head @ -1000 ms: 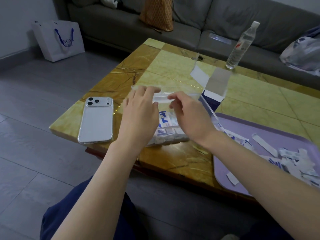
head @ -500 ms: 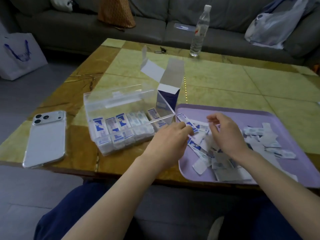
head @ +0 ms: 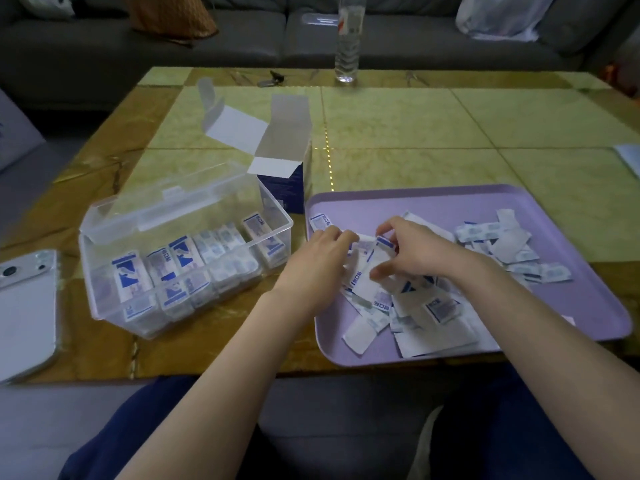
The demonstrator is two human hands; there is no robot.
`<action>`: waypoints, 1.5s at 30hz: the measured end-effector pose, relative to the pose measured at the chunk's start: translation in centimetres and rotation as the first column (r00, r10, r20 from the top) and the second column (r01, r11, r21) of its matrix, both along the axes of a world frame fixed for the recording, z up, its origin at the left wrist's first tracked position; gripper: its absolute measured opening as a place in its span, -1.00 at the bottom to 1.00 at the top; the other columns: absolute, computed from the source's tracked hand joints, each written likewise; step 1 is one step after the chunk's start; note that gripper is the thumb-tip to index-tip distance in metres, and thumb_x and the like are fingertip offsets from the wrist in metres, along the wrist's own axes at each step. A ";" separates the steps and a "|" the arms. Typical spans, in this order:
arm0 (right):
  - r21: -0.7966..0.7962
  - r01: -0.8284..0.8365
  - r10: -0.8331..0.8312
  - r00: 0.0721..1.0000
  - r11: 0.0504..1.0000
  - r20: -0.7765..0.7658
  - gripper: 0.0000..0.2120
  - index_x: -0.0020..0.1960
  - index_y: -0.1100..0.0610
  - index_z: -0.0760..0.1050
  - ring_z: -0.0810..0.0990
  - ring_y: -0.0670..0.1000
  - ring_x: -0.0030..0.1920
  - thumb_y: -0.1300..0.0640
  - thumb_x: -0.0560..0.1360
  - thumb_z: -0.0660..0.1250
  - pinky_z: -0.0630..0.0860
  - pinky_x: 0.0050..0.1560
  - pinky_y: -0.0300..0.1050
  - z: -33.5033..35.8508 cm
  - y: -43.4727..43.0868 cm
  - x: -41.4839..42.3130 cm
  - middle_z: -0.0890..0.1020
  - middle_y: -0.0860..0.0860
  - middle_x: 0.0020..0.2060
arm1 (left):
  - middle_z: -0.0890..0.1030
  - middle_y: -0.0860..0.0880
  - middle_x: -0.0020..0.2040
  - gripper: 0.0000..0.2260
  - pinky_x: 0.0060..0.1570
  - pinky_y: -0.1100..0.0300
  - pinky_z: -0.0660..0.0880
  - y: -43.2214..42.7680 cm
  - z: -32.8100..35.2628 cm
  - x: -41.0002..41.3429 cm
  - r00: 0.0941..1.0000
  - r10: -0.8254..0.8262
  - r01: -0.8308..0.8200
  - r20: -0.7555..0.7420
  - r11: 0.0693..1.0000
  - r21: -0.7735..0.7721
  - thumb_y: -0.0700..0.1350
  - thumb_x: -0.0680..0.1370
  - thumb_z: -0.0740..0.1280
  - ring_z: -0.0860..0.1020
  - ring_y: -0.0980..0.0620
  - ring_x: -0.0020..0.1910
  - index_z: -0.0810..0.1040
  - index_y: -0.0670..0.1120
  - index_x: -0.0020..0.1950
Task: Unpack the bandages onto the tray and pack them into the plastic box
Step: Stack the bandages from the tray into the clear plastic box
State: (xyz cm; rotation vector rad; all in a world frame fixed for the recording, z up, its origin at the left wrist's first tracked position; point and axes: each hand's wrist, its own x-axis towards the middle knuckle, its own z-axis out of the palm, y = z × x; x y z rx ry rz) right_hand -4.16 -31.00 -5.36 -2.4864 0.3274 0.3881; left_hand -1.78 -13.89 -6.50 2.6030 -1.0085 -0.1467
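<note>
Both hands work over a purple tray point(head: 450, 199) at the right of a yellow-tiled table point(head: 415, 133). The right hand point(head: 419, 251) pinches one white-and-blue bandage point(head: 365, 289) between thumb and fingers, above a loose pile of bandages point(head: 426, 306) on the tray. The left hand point(head: 318, 261) curls its fingers onto the pile's left edge; whether it holds anything is unclear. Just left of the tray stands a clear plastic box point(head: 104, 306), its lid point(head: 166, 209) tipped back, with bandages stood in rows inside. Behind it is an open cardboard box point(head: 284, 188). A phone point(head: 24, 313) lies at the far left, a water bottle point(head: 348, 46) at the far edge
</note>
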 end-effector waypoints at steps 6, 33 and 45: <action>-0.019 -0.086 0.086 0.996 0.996 0.006 -0.71 -0.24 0.08 0.41 0.47 -0.01 -0.31 0.00 0.32 0.51 0.37 -0.30 -0.11 0.1 0.2 0.4 0.50 -0.02 -0.33 | 0.16 -0.06 0.50 -0.41 0.35 0.16 0.15 -0.4 -0.2 1.1 1.000 0.007 -0.005 -0.026 0.998 0.065 -0.30 0.56 0.19 0.15 -0.05 0.44 0.05 -0.05 0.53; 0.014 0.129 -0.121 0.883 0.992 0.454 -0.89 -0.04 0.18 0.55 0.58 0.13 -0.14 0.15 0.51 0.31 0.54 -0.09 0.07 1.8 -1.1 -0.9 0.63 0.11 -0.17 | 0.46 -0.03 -0.28 -0.83 -0.38 0.10 0.28 -1.5 0.7 0.0 0.958 0.264 -0.241 0.115 0.953 -0.182 -0.08 0.59 0.21 0.46 -0.12 -0.25 0.31 -0.10 -0.15; 0.301 0.043 -0.189 0.859 0.953 0.476 -0.75 0.06 0.16 0.45 0.57 -0.17 -0.40 0.26 0.43 0.41 0.55 -0.29 -0.27 2.3 0.8 -1.8 0.58 0.02 -0.27 | 0.58 -0.02 -0.18 -0.89 -0.22 -0.06 0.52 -2.3 0.6 -0.9 0.947 0.317 -0.296 -0.050 0.803 -0.518 -0.11 0.60 0.23 0.53 -0.02 -0.23 0.47 -0.11 -0.09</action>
